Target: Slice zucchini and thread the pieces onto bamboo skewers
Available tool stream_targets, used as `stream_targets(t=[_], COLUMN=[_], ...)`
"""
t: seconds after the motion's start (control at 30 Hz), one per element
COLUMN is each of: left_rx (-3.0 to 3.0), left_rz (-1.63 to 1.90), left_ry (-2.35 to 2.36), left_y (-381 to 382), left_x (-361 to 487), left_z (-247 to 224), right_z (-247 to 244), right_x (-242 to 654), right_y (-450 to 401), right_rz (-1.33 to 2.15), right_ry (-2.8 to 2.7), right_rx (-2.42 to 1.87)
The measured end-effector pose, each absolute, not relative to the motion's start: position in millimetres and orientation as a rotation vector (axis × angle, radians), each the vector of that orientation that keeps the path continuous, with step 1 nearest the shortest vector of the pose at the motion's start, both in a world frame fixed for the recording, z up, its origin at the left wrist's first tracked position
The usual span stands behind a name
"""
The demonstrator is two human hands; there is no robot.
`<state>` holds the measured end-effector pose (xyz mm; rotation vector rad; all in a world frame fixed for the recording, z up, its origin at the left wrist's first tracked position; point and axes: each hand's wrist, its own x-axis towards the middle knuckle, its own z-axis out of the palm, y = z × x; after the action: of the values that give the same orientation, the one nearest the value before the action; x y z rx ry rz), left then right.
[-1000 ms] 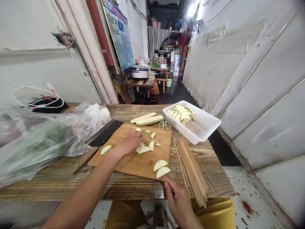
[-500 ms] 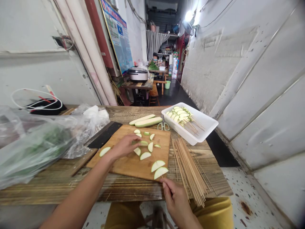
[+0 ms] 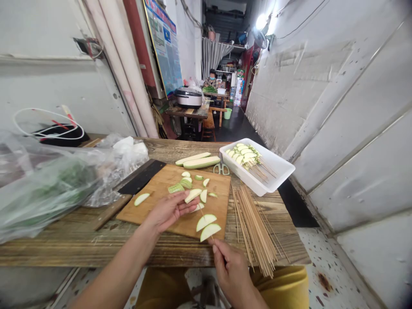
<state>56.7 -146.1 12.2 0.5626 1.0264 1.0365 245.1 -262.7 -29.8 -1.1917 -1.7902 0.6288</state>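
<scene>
My left hand (image 3: pixel 170 209) pinches a pale zucchini slice (image 3: pixel 192 196) above the cutting board (image 3: pixel 151 209). Near the board's front edge, my right hand (image 3: pixel 232 267) grips a thin bamboo skewer (image 3: pixel 212 238) with two half-round slices (image 3: pixel 210 232) threaded on it. The skewer's tip points up toward the slice in my left hand. More cut slices (image 3: pixel 176 187) lie scattered on the board, some in a small overlapping stack. Behind the board rest two long zucchini halves (image 3: pixel 201 162).
A cleaver (image 3: pixel 141 177) lies along the board's left side. Loose skewers (image 3: pixel 255 229) spread to the right. Behind them a white tray (image 3: pixel 273 176) holds finished zucchini skewers. Green scissors handles (image 3: pixel 221 169) sit beside it. Plastic bags (image 3: pixel 64 184) cover the left. A person (image 3: pixel 212 78) is far back.
My left hand has picked up a zucchini slice and brought it right toward the skewer. My right hand and the skewer have shifted slightly left. The person at the back has come into clearer view.
</scene>
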Motion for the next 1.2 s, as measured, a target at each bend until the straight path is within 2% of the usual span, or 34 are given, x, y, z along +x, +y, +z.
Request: stream_targets(t=[0.83,1.2], left_rx=[0.738,0.574], left_rz=[0.973,1.139], left_ry=[1.041,1.033], left_y=[-150,-152], left_x=[56,80], left_z=[14,9], right_z=[-27,-30], right_x=[245,238], right_y=[-264,-262], right_rz=[0.679,0.682], right_ry=[-1.810,-1.805], right_rx=[-1.222,-1.263])
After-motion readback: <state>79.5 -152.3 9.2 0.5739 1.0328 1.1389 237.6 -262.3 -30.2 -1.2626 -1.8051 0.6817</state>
